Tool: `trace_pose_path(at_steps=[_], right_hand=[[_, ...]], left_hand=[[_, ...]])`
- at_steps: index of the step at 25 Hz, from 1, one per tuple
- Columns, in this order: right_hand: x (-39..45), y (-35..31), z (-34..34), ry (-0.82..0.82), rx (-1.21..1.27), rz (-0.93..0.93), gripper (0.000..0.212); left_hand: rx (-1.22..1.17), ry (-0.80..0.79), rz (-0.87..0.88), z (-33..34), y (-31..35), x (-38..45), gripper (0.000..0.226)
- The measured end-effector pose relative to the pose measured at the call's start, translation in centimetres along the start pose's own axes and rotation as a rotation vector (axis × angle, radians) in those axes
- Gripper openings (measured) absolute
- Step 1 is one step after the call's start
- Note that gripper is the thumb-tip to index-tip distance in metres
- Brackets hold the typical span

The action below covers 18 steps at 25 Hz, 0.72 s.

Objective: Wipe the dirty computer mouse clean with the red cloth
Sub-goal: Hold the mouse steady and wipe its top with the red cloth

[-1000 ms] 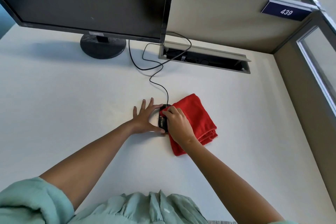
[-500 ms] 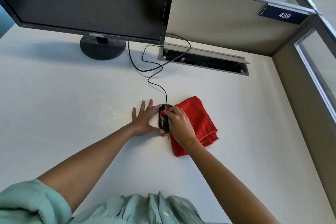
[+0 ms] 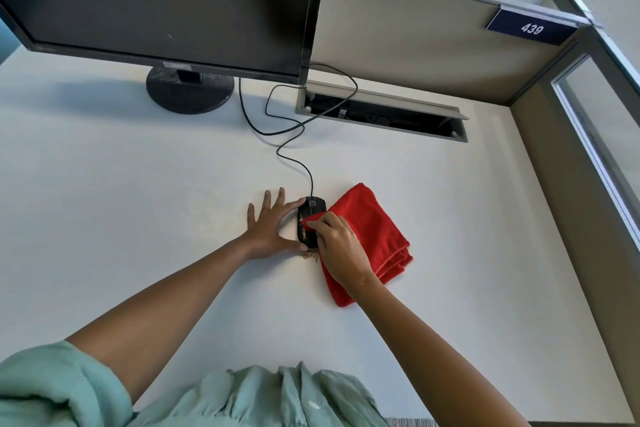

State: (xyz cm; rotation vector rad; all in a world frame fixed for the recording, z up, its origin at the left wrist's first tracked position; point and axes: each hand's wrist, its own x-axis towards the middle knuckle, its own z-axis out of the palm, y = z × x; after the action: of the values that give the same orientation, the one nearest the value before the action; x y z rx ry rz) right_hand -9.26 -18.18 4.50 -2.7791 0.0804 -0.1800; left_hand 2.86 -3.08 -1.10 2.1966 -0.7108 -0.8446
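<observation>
A black wired computer mouse (image 3: 309, 215) lies on the white desk, with tan crumbs on its left side and a small crumb pile at its near end. My left hand (image 3: 268, 227) braces it from the left, thumb at the near end and index finger at the far end, other fingers spread flat. My right hand (image 3: 337, 248) pinches a corner of the folded red cloth (image 3: 375, 236) and presses it on top of the mouse. Most of the cloth lies on the desk to the right of the mouse.
A black monitor (image 3: 166, 0) on a round stand (image 3: 189, 90) is at the back left. The mouse cable (image 3: 287, 135) loops back into an open cable tray (image 3: 381, 113). Beige partition walls (image 3: 415, 35) close the back and right sides.
My right hand has slid the cloth corner slightly toward me along the top of the mouse. More of the mouse's far end shows. My left hand stays in place.
</observation>
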Motion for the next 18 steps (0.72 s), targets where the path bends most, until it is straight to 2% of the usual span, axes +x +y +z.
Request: trace_pose_path(at_steps=[3,6,8,13,18], right_hand=[[-0.7,0.0,-0.1,-0.043,0.055,-0.008,0.031],[0.4,0.5,-0.4,0.035,0.145,0.121,0.033],[0.8,0.3,-0.2,0.059,0.137,0.165,0.033],[-1.5,-0.7,1.3,0.025,0.068,0.074,0.033],[-2.2,-0.7,1.3,-0.019,0.040,0.052,0.031]], left_hand=[[0.002,-0.005,0.004,0.0,-0.1,0.1,0.109],[-0.009,-0.022,-0.002,0.1,0.0,-0.1,0.119],[0.002,-0.018,-0.010,0.1,0.2,-0.1,0.119],[0.018,-0.008,-0.006,0.0,0.3,-0.2,0.113],[-0.001,-0.042,0.004,-0.2,0.5,-0.4,0.126]])
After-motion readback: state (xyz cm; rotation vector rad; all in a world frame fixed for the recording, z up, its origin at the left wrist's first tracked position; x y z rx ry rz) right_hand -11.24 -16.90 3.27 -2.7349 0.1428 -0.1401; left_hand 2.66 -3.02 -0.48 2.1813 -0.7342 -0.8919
